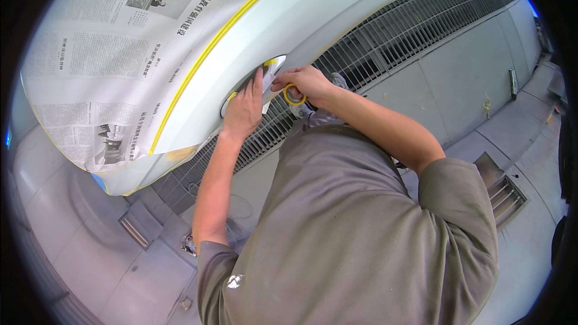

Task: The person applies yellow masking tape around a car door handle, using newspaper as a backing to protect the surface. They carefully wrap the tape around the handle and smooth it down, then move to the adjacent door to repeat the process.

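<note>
A pale car body panel [235, 63] carries a handle-like fitting [279, 60], with small yellow tape pieces [233, 95] near its ends. My left hand [242, 113] lies against this fitting, its fingers stretched along it. Close beside it, on the right, my right hand [310, 83] is closed, with a roll of yellow masking tape [295, 105] hanging at its fingers. The right fingertips meet near a small white piece by the fitting; exactly what they pinch there is hidden.
Newspaper [102, 78] covers the upper panel, edged by a yellow tape line [205, 54]. Below the body runs a floor grating [385, 42]. Metal floor plates [445, 84] lie to the right, with slotted openings [506, 198] in the floor.
</note>
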{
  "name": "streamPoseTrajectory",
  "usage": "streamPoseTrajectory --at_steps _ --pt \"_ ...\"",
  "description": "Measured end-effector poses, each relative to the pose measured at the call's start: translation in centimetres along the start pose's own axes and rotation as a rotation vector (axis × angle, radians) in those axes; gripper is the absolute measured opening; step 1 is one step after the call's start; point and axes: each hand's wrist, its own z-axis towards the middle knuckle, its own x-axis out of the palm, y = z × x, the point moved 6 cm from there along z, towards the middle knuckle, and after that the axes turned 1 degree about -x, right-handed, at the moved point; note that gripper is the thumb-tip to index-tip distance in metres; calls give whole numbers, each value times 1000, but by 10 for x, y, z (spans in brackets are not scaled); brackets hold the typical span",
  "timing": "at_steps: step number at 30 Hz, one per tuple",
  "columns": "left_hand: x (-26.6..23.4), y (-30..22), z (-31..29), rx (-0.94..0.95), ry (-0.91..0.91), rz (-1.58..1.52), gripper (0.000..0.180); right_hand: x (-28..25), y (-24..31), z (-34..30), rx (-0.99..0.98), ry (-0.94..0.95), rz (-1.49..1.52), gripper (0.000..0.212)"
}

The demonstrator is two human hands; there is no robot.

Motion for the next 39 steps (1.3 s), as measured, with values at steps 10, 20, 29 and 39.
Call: streamPoseTrajectory --at_steps 10,20,29,39 --pt "10 6 -3 -44 131 4 79 51 64 -147 -1420 161 -994 23" --pt "2 1 -3 44 -55 13 77 94 97 -199 -1467 363 -936 17" --pt "3 6 -7 11 -26 -172 69 55 40 -103 -1328 183 -1219 15" --pt "0 8 -13 58 -212 -338 64 58 11 -69 -1256 117 -1684 10"
